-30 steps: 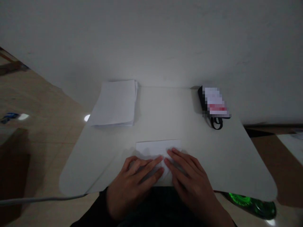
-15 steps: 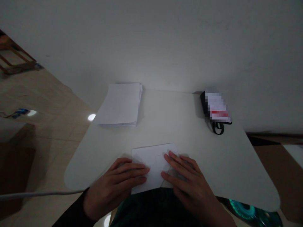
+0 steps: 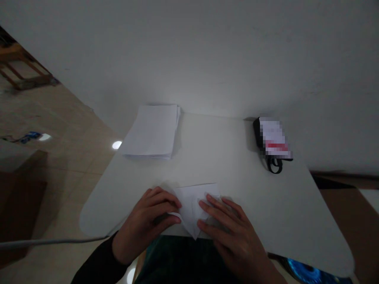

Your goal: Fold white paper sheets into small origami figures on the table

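Note:
A folded sheet of white paper (image 3: 189, 205) lies at the near edge of the white table, its lower part narrowing to a point toward me. My left hand (image 3: 155, 215) pinches the paper's left flap between thumb and fingers, and that flap is lifted and bent over. My right hand (image 3: 227, 223) lies on the right side of the sheet with fingers outstretched and slightly apart, pressing it against the table. The fingers cover part of the paper's right side.
A stack of white paper (image 3: 152, 132) is at the table's back left. A black case with a blurred label (image 3: 274, 138) and a strap stands at the back right, near the wall. A grey cable (image 3: 53, 243) runs in from the left to the white table (image 3: 284, 213).
My left hand has gone from lying flat on the sheet to pinching its left edge. The lower left corner has been folded inward, giving the paper a pointed near end.

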`<state>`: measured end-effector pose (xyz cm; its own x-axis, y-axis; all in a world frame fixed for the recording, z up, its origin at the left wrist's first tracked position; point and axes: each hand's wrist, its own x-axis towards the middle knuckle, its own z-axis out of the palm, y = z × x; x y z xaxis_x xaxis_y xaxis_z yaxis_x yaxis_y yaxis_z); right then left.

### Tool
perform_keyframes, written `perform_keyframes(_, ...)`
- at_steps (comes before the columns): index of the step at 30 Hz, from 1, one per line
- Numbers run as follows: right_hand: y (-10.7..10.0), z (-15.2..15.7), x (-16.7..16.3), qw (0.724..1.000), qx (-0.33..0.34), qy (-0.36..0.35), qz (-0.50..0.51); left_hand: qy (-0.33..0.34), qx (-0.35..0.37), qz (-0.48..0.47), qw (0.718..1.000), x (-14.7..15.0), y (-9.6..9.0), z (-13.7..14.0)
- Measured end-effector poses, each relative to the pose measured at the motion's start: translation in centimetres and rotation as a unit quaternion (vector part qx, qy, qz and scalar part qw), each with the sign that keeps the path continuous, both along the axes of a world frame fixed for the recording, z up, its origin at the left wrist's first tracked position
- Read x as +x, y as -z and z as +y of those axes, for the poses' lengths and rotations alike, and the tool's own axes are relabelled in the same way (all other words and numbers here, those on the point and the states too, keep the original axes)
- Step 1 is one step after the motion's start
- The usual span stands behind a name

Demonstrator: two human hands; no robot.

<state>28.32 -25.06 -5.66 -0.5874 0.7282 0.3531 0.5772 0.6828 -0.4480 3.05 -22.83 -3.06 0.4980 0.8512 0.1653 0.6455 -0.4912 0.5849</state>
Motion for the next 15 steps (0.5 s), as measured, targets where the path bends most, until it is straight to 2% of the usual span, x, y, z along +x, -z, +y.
perform_keyframes(6,0.0,0.1,-0.1,1.000,0.011,-0.002,0.005,-0.074,-0.009,0.000,0.997,1.2,0.8,0.2)
perform_keyframes(15,0.0,0.1,-0.1,1.000,0.007,0.004,-0.004,-0.117,0.009,0.019,0.993,2.0,1.3,0.5)
